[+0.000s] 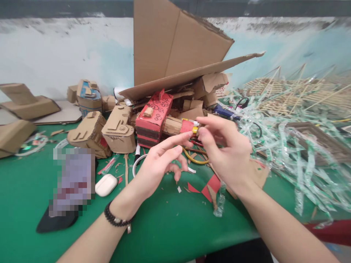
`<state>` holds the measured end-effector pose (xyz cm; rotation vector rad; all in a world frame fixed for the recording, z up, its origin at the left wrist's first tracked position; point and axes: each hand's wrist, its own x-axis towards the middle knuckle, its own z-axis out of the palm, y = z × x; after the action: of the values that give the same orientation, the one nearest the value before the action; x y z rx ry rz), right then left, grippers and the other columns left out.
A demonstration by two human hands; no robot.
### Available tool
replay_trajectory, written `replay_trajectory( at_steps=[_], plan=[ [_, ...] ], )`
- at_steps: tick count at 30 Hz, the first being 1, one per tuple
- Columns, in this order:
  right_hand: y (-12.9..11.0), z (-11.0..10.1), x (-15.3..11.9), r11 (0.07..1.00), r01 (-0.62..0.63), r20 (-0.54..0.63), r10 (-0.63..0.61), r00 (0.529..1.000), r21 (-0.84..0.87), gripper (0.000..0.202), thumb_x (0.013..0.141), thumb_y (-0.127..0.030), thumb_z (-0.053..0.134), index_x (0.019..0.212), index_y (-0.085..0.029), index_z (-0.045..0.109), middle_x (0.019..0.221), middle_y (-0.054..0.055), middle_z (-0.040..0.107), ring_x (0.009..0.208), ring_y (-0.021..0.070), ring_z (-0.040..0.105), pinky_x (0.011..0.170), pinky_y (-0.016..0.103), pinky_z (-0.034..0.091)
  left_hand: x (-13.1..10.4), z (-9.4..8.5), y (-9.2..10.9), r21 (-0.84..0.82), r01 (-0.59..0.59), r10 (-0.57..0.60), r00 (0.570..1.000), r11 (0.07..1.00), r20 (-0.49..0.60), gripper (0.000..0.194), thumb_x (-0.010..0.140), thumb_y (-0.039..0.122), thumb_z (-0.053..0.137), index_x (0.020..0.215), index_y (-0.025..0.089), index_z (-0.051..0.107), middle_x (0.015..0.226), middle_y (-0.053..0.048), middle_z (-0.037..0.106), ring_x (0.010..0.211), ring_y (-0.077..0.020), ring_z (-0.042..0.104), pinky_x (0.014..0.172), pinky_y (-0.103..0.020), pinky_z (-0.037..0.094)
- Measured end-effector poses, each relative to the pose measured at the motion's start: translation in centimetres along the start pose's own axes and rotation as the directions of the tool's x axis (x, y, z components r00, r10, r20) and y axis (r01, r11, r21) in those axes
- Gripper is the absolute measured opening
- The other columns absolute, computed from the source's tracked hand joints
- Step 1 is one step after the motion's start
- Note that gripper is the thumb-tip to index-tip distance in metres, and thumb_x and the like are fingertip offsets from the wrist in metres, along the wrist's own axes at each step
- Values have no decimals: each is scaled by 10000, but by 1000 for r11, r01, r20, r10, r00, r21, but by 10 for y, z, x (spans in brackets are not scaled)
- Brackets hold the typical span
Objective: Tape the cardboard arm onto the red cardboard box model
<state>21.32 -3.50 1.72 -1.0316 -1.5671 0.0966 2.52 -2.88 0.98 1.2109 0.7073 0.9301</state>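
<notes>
the right hand (229,153) is up over the middle of the green table (170,226), with its thumb and first finger pinched shut on a small yellow tube (195,129) that has a white tip. the left hand (160,164) is just beside it, fingers loose and half open, its pointing finger stretched out so the tip almost meets the right thumb; it holds nothing. a dark bead bracelet (116,219) sits on the left wrist. right behind the tube is a red cardboard box (153,117) with black curly marks, boxy and flat on top. beside it are plain brown cardboard models (105,133) with bumpy cut-out shapes. a big flat cardboard sheet (175,47) leans on the wall at the back edge. near the left edge lies a smooth white earbud case (106,185), round like a pebble. toward the right edge is a messy heap of shiny clear plastic strips (296,146) and thin wooden sticks (304,95). little red paper scraps (208,188) lie under the hands.
</notes>
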Motion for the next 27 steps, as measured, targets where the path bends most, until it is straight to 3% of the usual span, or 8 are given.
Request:
replay_trajectory(
  at_steps=[3, 7, 9, 13, 16, 20, 22, 27],
  plan=[
    [5, -1, 4, 987, -112, -65, 121, 991, 117, 133, 1045, -215, 667, 1150, -250, 742, 875, -1, 745, 656, 130, 671, 539, 250, 555, -1, 2, 4, -221, 33, -27, 999, 975, 28, 303, 965, 369, 798, 1256, 295, 838, 1283, -70, 736, 735, -104, 684, 488, -166, 544],
    [10, 2, 3, 986, -92, -14, 95, 995, 141, 108, 1047, -227, 658, 1130, -241, 726, 921, 3, 745, 640, 116, 650, 529, 251, 543, -1, 4, 3, -228, -17, 11, 1000, 974, -24, 245, 925, 431, 872, 1073, 236, 880, 840, -35, 735, 630, -89, 623, 468, -141, 535],
    [12, 4, 2, 990, -74, 34, 70, 997, 119, 121, 1054, -228, 641, 1143, -233, 722, 947, 12, 759, 663, 122, 677, 537, 251, 548, 1, 4, 2, -225, -59, 44, 997, 973, -69, 256, 892, 450, 905, 1001, 220, 873, 703, -5, 680, 581, -82, 597, 456, -136, 524],
    [17, 6, 0, 998, -23, 241, 8, 971, 60, 139, 1057, -177, 608, 1125, -204, 726, 956, 18, 791, 724, 131, 728, 635, 249, 567, 6, 0, 2, -210, -167, 132, 976, 963, -171, 243, 847, 401, 949, 865, 192, 827, 765, 1, 699, 541, -58, 593, 432, -128, 491],
    [23, 9, -2, 996, 81, 448, -63, 892, -22, 164, 1064, -155, 594, 1130, -194, 739, 977, 24, 807, 778, 141, 738, 717, 260, 545, 8, -2, 5, -206, -239, 192, 955, 949, -224, 235, 834, 360, 961, 841, 181, 809, 863, 2, 716, 526, -35, 587, 423, -125, 481],
    [28, 12, -9, 965, 247, 718, -108, 687, -91, 152, 1073, -183, 605, 1106, -205, 752, 1001, 37, 767, 867, 180, 742, 731, 280, 503, 7, -3, 8, -224, -287, 230, 941, 931, -250, 259, 812, 375, 977, 835, 188, 799, 905, 13, 728, 500, -22, 585, 406, -122, 464],
    [28, 13, -12, 955, 287, 773, -129, 621, -71, 140, 1073, -194, 615, 1099, -211, 751, 1028, 40, 748, 911, 187, 743, 741, 278, 501, 7, -3, 8, -218, -294, 239, 939, 931, -247, 273, 828, 401, 964, 849, 189, 792, 912, 9, 745, 489, -27, 595, 400, -128, 463],
    [24, 15, -16, 959, 280, 837, -129, 533, -31, 160, 1082, -216, 617, 1181, -223, 743, 1161, 58, 750, 1027, 211, 753, 825, 304, 545, 9, -2, 5, -200, -314, 266, 935, 928, -235, 294, 860, 418, 938, 881, 176, 772, 891, 13, 738, 489, -33, 604, 403, -132, 478]
  ],
)
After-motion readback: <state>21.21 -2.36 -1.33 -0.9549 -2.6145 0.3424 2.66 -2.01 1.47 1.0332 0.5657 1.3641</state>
